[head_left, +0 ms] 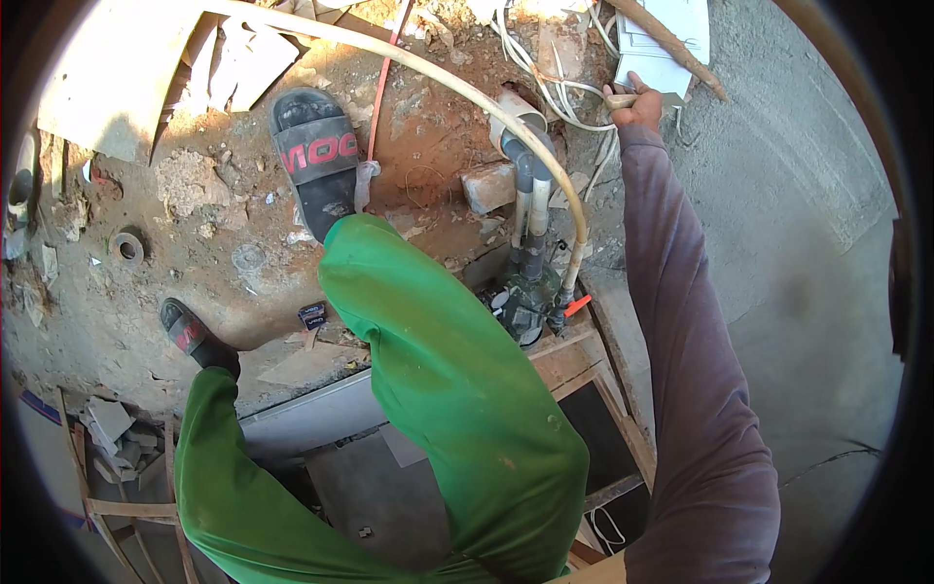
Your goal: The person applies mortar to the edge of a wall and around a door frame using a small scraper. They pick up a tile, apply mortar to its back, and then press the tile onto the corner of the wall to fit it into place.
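Note:
My right arm, in a grey-purple sleeve, reaches up along the right side. At its end my right hand (638, 107) is closed around a short beige piece (620, 100) like a handle end; its other end is hidden by the fingers. Just beyond the hand lies a stack of white flat sheets or tiles (665, 60). A brown wooden stick (671, 41) rests slantwise across this stack. White cables (556, 90) lie loosely coiled to the left of the hand. My left hand is out of view.
Left of my arm, a cream hose (457, 83) arches to a pump (528, 304) with grey pipes and an orange-red valve lever (578, 306). A brick (487, 187) lies near the pipes. My slippered feet stand on rubble-strewn soil. Wooden frames (131, 508) are at lower left.

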`<state>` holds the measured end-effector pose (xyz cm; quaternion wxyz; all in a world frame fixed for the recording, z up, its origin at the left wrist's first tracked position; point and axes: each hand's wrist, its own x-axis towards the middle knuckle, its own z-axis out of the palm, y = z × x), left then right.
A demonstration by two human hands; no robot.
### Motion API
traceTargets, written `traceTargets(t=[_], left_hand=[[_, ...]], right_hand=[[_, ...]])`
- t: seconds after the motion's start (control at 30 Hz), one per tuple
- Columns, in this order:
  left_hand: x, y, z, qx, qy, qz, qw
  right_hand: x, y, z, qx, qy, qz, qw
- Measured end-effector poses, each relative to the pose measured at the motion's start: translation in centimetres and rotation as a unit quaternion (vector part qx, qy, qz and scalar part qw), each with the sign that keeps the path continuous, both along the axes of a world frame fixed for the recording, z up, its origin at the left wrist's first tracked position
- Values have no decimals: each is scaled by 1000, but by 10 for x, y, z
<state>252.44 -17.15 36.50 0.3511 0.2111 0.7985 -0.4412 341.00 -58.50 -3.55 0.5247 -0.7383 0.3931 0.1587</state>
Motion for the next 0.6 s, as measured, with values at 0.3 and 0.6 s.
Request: traceTargets(t=[0.3,0.6], left_hand=[[-26,14,12,20,-39,21,999],[-95,49,80,144,-122,74,979]], right_hand=[[-36,75,95,-69,-110,-40,991],[-266,237,266,-101,-120,57,986]])
